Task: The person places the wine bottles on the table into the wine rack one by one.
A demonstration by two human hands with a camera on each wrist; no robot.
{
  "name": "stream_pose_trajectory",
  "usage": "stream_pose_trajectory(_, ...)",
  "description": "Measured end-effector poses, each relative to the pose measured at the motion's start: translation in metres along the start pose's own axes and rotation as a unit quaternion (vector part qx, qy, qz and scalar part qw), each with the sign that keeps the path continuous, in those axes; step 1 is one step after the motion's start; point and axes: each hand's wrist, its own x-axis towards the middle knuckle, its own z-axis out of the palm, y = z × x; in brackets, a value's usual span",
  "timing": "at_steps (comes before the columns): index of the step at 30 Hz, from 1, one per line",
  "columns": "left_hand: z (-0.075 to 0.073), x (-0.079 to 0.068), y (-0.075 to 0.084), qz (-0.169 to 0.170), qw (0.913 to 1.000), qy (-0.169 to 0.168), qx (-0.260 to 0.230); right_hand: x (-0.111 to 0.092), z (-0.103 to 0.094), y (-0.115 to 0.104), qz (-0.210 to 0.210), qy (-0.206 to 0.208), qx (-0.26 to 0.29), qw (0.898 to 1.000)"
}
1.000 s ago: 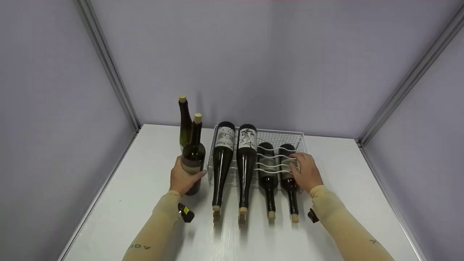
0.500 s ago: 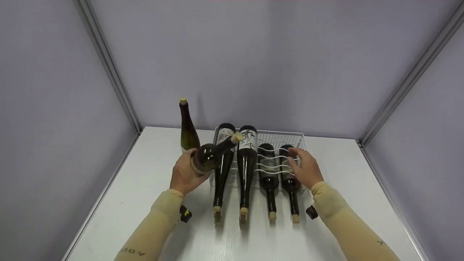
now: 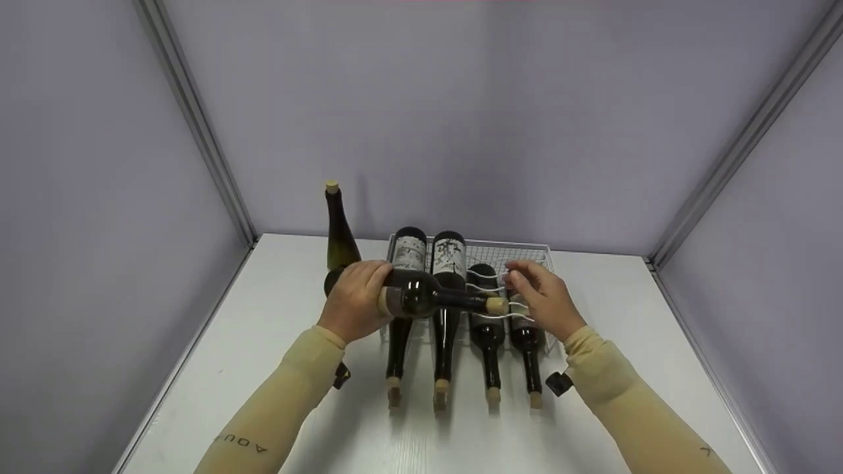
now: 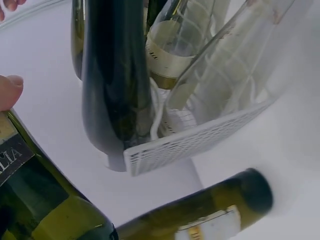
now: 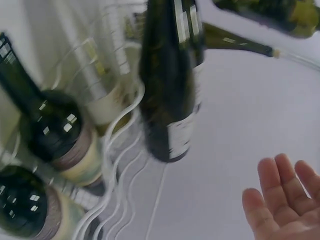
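My left hand (image 3: 355, 299) grips a dark green wine bottle (image 3: 421, 294) by its body. The bottle lies sideways in the air over the rack, cork pointing right; part of its label is under the fingers. In the left wrist view the same wine bottle (image 4: 45, 200) fills the lower left corner. My right hand (image 3: 546, 299) hovers over the right end of the white wire rack (image 3: 507, 253), just beyond the cork. Seen from the right wrist, the right hand (image 5: 285, 210) has loosely extended fingers and holds nothing.
Two long bottles (image 3: 449, 253) and two shorter bottles (image 3: 489, 336) lie in the rack, necks toward me. Another corked bottle (image 3: 339, 230) stands upright at the back left of the white table (image 3: 263, 296). Grey partition walls (image 3: 421, 118) enclose the table.
My left hand has lifted the wine bottle from upright, tipped it to horizontal and brought it right, over the rack. The right hand has shifted slightly left, off the rightmost bottle.
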Motion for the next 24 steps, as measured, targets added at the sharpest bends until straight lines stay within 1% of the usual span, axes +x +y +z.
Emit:
stream_pose_trajectory(2, 0.001, 0.005, 0.001, 0.015, 0.9998, -0.004, 0.016, 0.002, -0.001, 0.001, 0.023, -0.019, 0.043, 0.999)
stream_pose_trajectory(4, 0.002, 0.011, 0.003, 0.035, 0.9988, -0.009, 0.033, 0.005, -0.001, 0.005, 0.046, -0.038, 0.081, 0.995)
stream_pose_trajectory(7, 0.002, 0.018, 0.005, 0.067, 0.9959, -0.027, 0.054, 0.008, -0.001, 0.012, 0.077, -0.078, 0.123, 0.986)
stream_pose_trajectory(9, 0.002, 0.022, 0.007, 0.083, 0.9932, -0.046, 0.068, 0.008, 0.001, 0.014, 0.092, -0.114, 0.136, 0.98)
stream_pose_trajectory(13, 0.002, 0.029, 0.011, 0.099, 0.987, -0.085, 0.093, 0.005, 0.008, 0.017, 0.116, -0.182, 0.116, 0.97)
stream_pose_trajectory(16, 0.004, 0.033, 0.014, 0.109, 0.9842, -0.095, 0.102, 0.001, 0.013, 0.02, 0.124, -0.227, 0.103, 0.96)
stream_pose_trajectory(18, 0.005, 0.036, 0.016, 0.117, 0.9829, -0.095, 0.105, -0.001, 0.017, 0.021, 0.133, -0.261, 0.112, 0.95)
stream_pose_trajectory(21, 0.007, 0.039, 0.019, 0.131, 0.9804, -0.094, 0.113, -0.005, 0.024, 0.022, 0.155, -0.31, 0.131, 0.929)
stream_pose_trajectory(23, 0.009, 0.04, 0.021, 0.135, 0.9791, -0.1, 0.115, -0.007, 0.029, 0.022, 0.157, -0.333, 0.132, 0.92)
stream_pose_trajectory(24, 0.01, 0.04, 0.021, 0.136, 0.9785, -0.103, 0.116, -0.007, 0.031, 0.022, 0.152, -0.341, 0.132, 0.918)
